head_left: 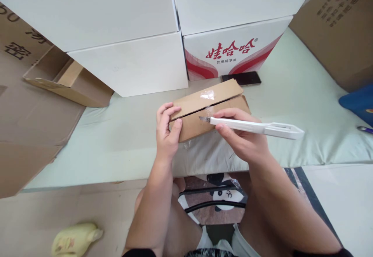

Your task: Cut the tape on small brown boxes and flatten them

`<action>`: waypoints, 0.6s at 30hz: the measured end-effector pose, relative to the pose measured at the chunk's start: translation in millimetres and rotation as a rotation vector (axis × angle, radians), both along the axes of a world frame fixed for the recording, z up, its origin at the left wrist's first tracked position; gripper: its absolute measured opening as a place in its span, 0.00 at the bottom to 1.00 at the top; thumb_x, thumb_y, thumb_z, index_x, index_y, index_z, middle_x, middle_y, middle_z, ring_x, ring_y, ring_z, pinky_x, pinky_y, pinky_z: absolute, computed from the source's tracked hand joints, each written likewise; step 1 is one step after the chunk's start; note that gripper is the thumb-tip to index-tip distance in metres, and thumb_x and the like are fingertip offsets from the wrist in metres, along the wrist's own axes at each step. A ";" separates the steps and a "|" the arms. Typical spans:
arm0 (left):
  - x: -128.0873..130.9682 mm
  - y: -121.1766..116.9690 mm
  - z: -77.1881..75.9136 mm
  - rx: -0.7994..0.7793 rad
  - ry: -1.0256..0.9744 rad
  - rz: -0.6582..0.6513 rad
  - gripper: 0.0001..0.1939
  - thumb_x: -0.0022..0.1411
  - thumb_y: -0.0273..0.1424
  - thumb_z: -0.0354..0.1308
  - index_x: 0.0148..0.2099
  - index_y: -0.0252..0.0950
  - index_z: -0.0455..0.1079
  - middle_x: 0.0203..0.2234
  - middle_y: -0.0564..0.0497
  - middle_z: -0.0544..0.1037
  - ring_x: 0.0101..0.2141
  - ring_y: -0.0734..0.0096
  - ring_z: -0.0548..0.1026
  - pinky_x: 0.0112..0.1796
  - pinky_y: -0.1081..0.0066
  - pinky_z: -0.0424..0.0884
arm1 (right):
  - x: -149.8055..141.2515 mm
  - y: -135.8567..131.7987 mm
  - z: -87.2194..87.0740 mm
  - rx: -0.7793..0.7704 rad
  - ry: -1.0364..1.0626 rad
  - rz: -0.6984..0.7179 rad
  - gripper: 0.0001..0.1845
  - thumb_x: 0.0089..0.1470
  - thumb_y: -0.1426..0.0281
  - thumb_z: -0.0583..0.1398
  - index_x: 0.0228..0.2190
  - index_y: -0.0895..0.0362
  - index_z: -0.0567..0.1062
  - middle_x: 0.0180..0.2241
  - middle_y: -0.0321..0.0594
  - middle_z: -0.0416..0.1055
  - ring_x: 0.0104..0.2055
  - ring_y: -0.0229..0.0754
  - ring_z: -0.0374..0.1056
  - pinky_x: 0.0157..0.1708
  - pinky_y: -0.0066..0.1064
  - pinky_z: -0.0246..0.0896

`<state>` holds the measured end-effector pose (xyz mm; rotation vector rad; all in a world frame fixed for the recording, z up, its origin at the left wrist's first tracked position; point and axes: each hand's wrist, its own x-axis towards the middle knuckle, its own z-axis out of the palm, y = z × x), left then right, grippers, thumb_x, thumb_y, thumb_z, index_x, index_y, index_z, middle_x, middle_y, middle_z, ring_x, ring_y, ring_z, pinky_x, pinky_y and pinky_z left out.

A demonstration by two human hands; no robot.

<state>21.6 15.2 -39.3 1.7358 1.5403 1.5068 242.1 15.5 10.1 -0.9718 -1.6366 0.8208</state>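
A small brown cardboard box [201,123] rests tilted near the front edge of the cloth-covered table. Along its top runs a dark gap between two flaps, with clear tape across the middle. My left hand [168,127] grips the box's left end, thumb in front and fingers on top. In my right hand [244,134] is a white utility knife [256,128], its blade out and pointing left, over the front flap just below the tape. Whether the blade touches the cardboard I cannot tell.
White cartons [131,65] are stacked behind, one with red print [233,53]. A black phone [247,78] lies behind the box. An open cardboard box [84,88] stands left, a large carton [338,35] right. A blue object [358,103] sits at the right edge; a yellow bottle [74,239] is on the floor.
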 end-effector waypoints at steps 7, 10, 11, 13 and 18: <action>-0.1 -0.2 -0.2 -0.017 0.018 0.015 0.21 0.69 0.51 0.55 0.53 0.43 0.74 0.58 0.43 0.72 0.63 0.51 0.69 0.66 0.52 0.65 | -4.7 -0.4 -1.3 0.100 -0.113 -0.024 0.07 0.62 0.64 0.65 0.39 0.53 0.81 0.39 0.41 0.85 0.40 0.44 0.81 0.42 0.36 0.77; 0.3 -0.3 -0.3 -0.005 0.011 0.013 0.21 0.69 0.51 0.56 0.53 0.42 0.75 0.57 0.43 0.72 0.63 0.52 0.69 0.65 0.53 0.66 | -7.6 -0.3 -2.4 0.166 -0.166 -0.047 0.06 0.62 0.65 0.64 0.39 0.52 0.81 0.38 0.41 0.85 0.39 0.44 0.81 0.43 0.36 0.77; 0.5 -0.3 -0.4 0.002 0.005 0.009 0.21 0.69 0.51 0.56 0.53 0.42 0.75 0.57 0.43 0.72 0.62 0.52 0.70 0.65 0.53 0.66 | -8.2 -0.1 -2.8 0.186 -0.180 -0.054 0.05 0.62 0.65 0.64 0.38 0.52 0.80 0.37 0.41 0.85 0.39 0.44 0.81 0.43 0.36 0.77; 0.6 -0.3 -0.3 0.010 -0.003 0.004 0.21 0.69 0.50 0.56 0.53 0.42 0.75 0.57 0.43 0.72 0.62 0.52 0.70 0.65 0.53 0.66 | -9.0 0.4 -3.8 0.220 -0.202 -0.062 0.05 0.63 0.66 0.64 0.38 0.53 0.80 0.37 0.41 0.85 0.39 0.44 0.81 0.42 0.36 0.77; -0.5 0.0 -0.2 -0.010 0.026 0.008 0.22 0.69 0.52 0.55 0.53 0.42 0.74 0.57 0.42 0.72 0.63 0.51 0.69 0.65 0.52 0.66 | -9.1 1.4 -5.5 0.248 -0.234 -0.069 0.05 0.63 0.66 0.63 0.38 0.52 0.80 0.37 0.41 0.85 0.38 0.44 0.80 0.40 0.36 0.76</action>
